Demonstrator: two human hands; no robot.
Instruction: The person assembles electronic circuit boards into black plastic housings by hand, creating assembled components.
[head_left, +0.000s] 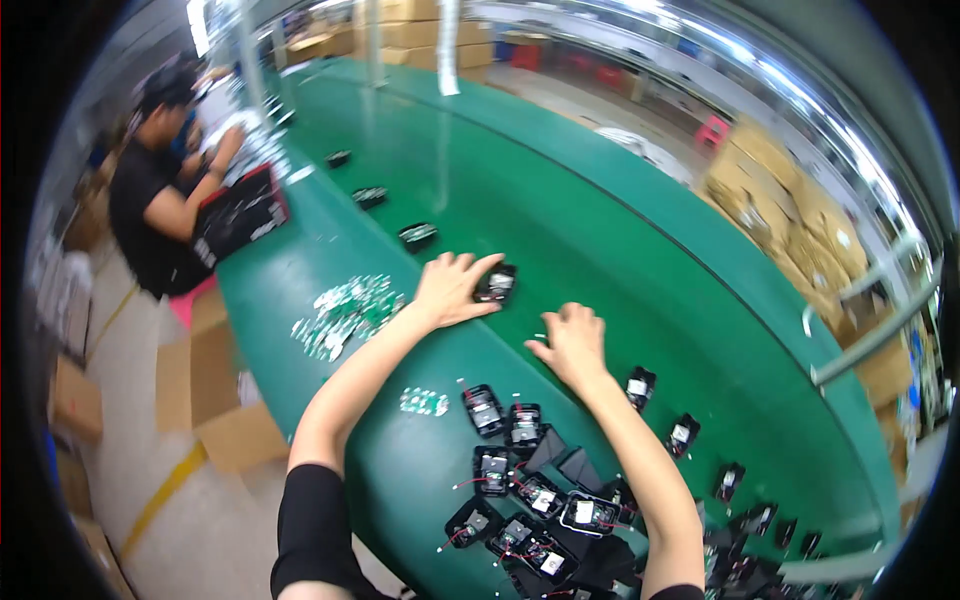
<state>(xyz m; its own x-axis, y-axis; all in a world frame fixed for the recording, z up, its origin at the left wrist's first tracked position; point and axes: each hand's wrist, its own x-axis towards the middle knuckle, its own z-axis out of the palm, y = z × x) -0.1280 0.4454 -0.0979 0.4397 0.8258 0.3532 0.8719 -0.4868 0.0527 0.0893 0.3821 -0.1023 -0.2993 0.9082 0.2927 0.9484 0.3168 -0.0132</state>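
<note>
My left hand (452, 290) reaches over the green work surface, with its thumb and index finger spanning a small black plastic case (497, 284) with electronic parts inside. My right hand (574, 346) hovers to the right, thumb apart from slightly bent fingers. A tiny white piece (541, 337) shows by its thumb; whether they touch is unclear. Left of my left forearm lies a heap of small green-and-white circuit boards (350, 315). A smaller group of boards (424, 402) sits between my arms. Below it are several open black cases (484, 410) with red wires, some partly hidden by my right forearm.
Further cases (418, 236) stand in a line up the green belt (620, 270), and others (683, 435) trail down to the right. A co-worker (165, 190) sits at the far left beside a black-and-red box (240, 215). An open carton (225, 390) stands on the floor left.
</note>
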